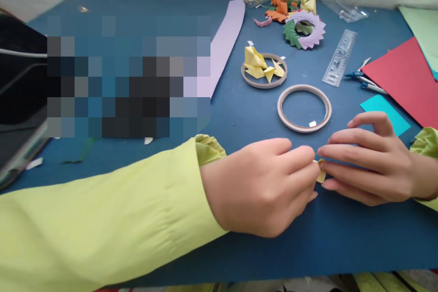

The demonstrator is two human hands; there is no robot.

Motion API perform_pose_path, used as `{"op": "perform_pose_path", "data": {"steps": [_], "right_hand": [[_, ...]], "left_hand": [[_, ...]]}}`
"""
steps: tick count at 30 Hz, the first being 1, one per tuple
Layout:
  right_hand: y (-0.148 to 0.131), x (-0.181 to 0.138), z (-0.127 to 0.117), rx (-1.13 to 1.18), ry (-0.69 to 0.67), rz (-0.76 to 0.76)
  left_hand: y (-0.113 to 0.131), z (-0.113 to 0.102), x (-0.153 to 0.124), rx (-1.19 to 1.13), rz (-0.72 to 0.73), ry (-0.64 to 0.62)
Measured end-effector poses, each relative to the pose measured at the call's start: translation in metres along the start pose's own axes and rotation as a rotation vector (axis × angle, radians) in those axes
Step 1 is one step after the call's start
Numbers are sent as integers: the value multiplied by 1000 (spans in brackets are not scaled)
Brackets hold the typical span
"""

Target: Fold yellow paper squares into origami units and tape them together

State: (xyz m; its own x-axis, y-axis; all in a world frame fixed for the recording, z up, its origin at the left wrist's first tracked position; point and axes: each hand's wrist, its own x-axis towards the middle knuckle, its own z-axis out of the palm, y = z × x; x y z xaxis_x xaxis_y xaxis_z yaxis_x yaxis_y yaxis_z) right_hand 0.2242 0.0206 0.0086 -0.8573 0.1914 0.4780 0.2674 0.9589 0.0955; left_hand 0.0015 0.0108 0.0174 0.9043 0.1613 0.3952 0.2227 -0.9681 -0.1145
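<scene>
My left hand [267, 185] and my right hand [366, 166] meet fingertip to fingertip low over the blue table [239, 114]. Between them they pinch a small folded yellow paper piece [320, 174], mostly hidden by the fingers. Both hands are closed on it, and both arms wear yellow-green sleeves. Just beyond the hands lies an empty tape ring [304, 107]. Farther back a second ring [264, 71] holds folded yellow paper pieces [260, 64].
A purple-and-green folded paper wreath [304, 29] and orange, green and yellow folded pieces [289, 0] lie at the back. A clear ruler [340, 57], red paper [407, 77], a cyan scrap [385, 114] and a lilac strip [224, 45] are around. A dark device [17, 100] sits at left.
</scene>
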Motion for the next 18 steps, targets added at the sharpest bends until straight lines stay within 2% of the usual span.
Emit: {"op": "perform_pose_path", "data": {"steps": [10,18], "right_hand": [[-3,2,1,57,25,-21],[-1,-1,2,65,8,-40]], "left_hand": [[8,1,-3,-86,22,-31],[2,7,-3,21,-58,10]]}}
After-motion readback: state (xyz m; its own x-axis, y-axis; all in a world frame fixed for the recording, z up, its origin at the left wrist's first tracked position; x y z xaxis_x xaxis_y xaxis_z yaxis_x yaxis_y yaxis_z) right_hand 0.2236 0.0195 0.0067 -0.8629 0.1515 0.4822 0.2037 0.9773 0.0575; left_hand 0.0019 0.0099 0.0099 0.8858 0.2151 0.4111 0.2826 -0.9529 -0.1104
